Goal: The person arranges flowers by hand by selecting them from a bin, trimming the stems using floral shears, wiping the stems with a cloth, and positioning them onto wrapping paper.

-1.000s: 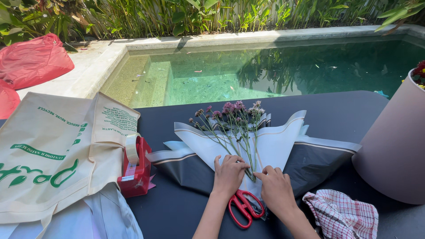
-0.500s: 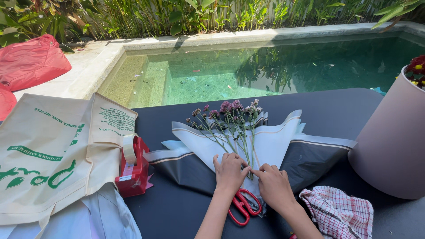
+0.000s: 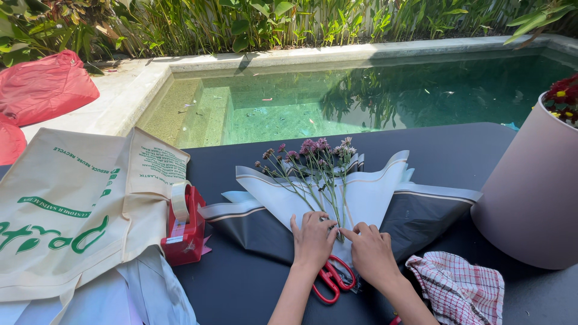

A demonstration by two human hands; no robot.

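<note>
Hands flat, fingers spread: left hand [image 3: 313, 239] and right hand [image 3: 371, 251] press flower stems [image 3: 328, 189] onto wrapping paper [image 3: 373, 192] mid-tabletop, near front edge. Red scissors [image 3: 330, 280] lie beneath, seemingly ungripped.

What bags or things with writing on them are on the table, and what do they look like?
Tote bag: lying flat at the table's left end, cream cloth with green lettering and leaf shapes.
Tape dispenser: just right of the bag, red, boxy, with a small white label on its front and a pale tape roll on top.
Red bags: on the paving far left, plain, no print visible.
</note>
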